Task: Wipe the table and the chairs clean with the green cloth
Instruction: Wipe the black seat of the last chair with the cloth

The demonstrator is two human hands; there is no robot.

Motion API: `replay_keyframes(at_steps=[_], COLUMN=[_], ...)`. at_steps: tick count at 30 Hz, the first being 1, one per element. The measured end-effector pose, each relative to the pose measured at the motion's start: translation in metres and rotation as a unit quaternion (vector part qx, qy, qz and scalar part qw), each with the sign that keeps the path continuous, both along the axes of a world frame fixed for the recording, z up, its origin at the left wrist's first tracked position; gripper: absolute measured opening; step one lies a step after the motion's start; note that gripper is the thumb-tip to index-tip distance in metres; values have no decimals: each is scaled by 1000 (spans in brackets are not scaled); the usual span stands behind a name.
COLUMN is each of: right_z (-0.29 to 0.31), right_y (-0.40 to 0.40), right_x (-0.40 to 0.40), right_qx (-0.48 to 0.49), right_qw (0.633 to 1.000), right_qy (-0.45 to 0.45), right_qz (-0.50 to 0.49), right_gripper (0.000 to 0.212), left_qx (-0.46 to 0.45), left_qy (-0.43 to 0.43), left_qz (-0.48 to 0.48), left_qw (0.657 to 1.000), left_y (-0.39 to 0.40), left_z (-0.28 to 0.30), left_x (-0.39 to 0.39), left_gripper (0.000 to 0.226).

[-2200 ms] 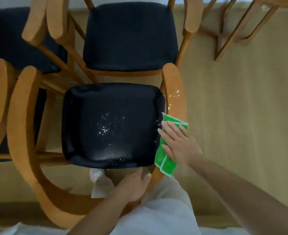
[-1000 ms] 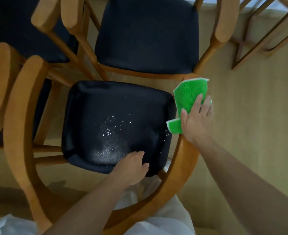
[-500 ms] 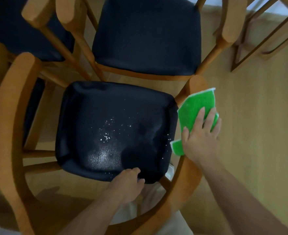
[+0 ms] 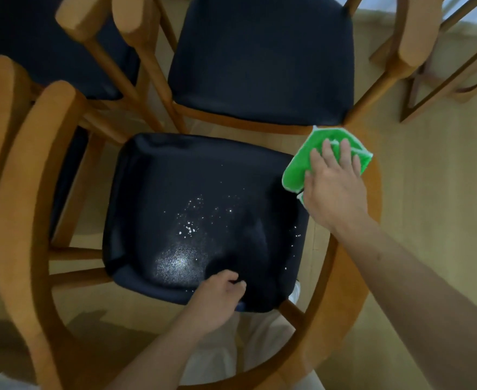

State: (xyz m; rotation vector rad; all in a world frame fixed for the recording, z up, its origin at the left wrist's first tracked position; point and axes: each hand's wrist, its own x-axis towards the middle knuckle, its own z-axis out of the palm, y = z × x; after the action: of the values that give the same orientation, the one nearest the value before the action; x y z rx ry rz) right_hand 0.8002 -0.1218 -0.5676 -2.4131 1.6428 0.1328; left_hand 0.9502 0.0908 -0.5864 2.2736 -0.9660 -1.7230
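Observation:
A wooden chair with a curved back rail (image 4: 20, 220) and a dark padded seat (image 4: 158, 198) stands right below me. White specks and a pale smear lie on the seat near its middle and front. My right hand (image 4: 335, 190) presses the green cloth (image 4: 302, 161) flat onto the far end of the chair's right arm rail. My left hand (image 4: 217, 299) grips the near edge of the seat with curled fingers.
A second chair with a dark seat (image 4: 260, 57) stands just beyond, a third seat (image 4: 35, 38) at the far left. Wooden legs of more furniture (image 4: 440, 80) stand at the upper right. Light wooden floor (image 4: 442, 192) lies to the right.
My right hand slid the green cloth forward along the right rail from near its middle to its far end. My left hand shifted onto the seat's near edge. The view moved closer.

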Motion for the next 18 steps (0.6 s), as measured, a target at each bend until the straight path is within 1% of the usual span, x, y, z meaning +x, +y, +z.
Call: replay_keyframes(at_steps=[1,2,3,4,5,6,7,8,9,10,12,14,15,16,18], right_z=[1,1,1,2,4,4,3,0,-4,-7,-16,-23,-26,-30,-38], right_y=[9,19,29,39,49,59,68,76,82,87,91,89,87,86,84], right_x=[5,10,18,26,34,42,49,55,60,63,68,73,75,78,83], right_qx=[27,67,129,206,279,338,386,431,474,514,566,591,600,608,621], right_qw=[999,994,980,952,915,875,838,804,772,743,695,658,643,625,590], right_qy=[-30,-80,-145,-210,-266,-310,-339,-359,-370,-377,-396,-418,-428,-439,-462], right_qz=[1,-13,-46,-86,-123,-157,-183,-199,-206,-205,-202,-205,-210,-216,-230], right_gripper=[50,47,43,39,36,32,28,28,33,42,55,62,65,68,69], left_qx=[2,9,16,22,24,25,22,17,16,19,23,7,-5,-15,-29], left_qy=[42,90,137,177,212,248,284,318,338,344,325,294,283,282,314], left_qz=[83,163,230,279,314,342,364,382,390,388,379,391,404,426,482], left_qw=[996,982,963,943,925,906,887,868,857,855,866,872,870,860,818], left_y=[-7,-15,-22,-29,-36,-41,-45,-48,-50,-51,-52,-50,-50,-50,-51], left_z=[-2,-3,-4,-5,-8,-12,-15,-19,-23,-25,-32,-46,-51,-56,-64], left_x=[1,3,4,7,9,14,19,27,36,45,62,77,84,90,102], left_gripper=[24,22,25,32,46,62,71,74,73,71,66,52,43,37,33])
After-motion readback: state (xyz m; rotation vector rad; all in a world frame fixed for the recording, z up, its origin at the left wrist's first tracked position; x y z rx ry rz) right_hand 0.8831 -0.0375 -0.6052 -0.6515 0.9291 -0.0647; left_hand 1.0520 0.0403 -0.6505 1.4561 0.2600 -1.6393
